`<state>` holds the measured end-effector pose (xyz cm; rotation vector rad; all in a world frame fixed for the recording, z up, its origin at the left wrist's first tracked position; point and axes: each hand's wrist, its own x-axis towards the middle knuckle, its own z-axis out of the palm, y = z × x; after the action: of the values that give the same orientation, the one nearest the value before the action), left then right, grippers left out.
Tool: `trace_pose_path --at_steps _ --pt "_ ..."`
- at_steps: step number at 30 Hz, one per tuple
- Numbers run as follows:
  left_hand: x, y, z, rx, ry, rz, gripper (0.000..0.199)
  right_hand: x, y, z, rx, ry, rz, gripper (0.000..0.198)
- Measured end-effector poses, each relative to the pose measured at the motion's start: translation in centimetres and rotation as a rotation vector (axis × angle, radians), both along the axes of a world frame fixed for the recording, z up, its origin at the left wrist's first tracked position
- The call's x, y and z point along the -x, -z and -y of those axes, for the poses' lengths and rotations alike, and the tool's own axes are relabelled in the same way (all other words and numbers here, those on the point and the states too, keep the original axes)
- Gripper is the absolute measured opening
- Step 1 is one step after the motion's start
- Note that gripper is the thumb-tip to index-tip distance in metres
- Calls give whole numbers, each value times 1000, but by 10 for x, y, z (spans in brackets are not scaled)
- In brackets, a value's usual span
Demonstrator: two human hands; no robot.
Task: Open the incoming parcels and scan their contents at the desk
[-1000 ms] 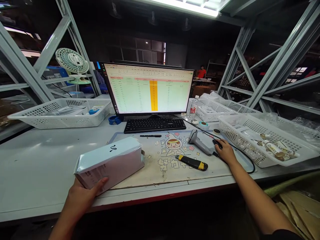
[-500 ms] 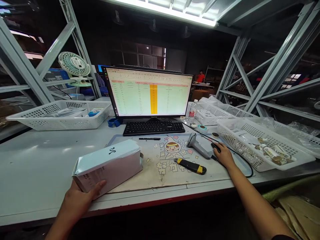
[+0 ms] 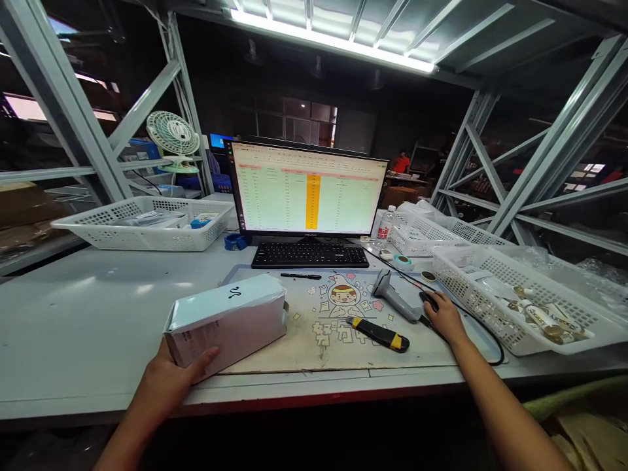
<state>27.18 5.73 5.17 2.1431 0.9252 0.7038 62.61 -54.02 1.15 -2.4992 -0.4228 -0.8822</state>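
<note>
My left hand (image 3: pixel 169 379) grips the near left end of a pale cardboard box (image 3: pixel 235 327), its thumb on the front side and the other fingers hidden behind. The box rests on the desk mat (image 3: pixel 314 356) and has a black squiggle on its top. On the right, my right hand (image 3: pixel 447 317) is closed over a black computer mouse (image 3: pixel 430 301). Beside that hand lies a grey barcode scanner (image 3: pixel 396 299). A black and yellow utility knife (image 3: pixel 377 333) lies on the mat between the hands. Farther back is a black pen (image 3: pixel 301 276).
A monitor (image 3: pixel 309 193) showing a spreadsheet stands behind a black keyboard (image 3: pixel 310 255). White plastic baskets (image 3: pixel 147 240) stand left and right (image 3: pixel 495 320). Tape rolls (image 3: pixel 402 261) and a bottle (image 3: pixel 385 226) are near the monitor. A person in red (image 3: pixel 401 163) is far behind.
The camera view has turned slightly, so the whole scene sits farther right. Both hands keep their holds on the box and the mouse.
</note>
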Motion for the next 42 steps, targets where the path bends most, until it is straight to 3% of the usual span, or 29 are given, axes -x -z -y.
trace_pose_path --at_steps 3,11,24,28,33,36,38,40,42 --pt "1 -2 3 88 20 12 77 -1 1 3 6 -29 -16 51" --pt "7 -7 10 89 85 58 79 -13 7 12 -26 -166 12 49" --pt "8 -1 9 72 138 92 82 -23 12 16 -9 -164 -37 61" --pt "8 2 9 73 151 94 83 -20 11 13 -29 -170 -27 56" --pt "10 2 6 81 171 138 86 -9 -5 8 -134 -135 3 64" --pt "14 1 4 145 217 304 87 17 -41 -10 -253 -59 91 81" --pt "19 1 11 230 241 415 86 54 -71 -34 -317 -57 113 91" --pt "26 8 32 329 283 488 87 110 -96 -67 -325 -264 -84 89" --pt "36 22 67 442 374 496 91 179 -108 -101 -296 -654 -438 100"
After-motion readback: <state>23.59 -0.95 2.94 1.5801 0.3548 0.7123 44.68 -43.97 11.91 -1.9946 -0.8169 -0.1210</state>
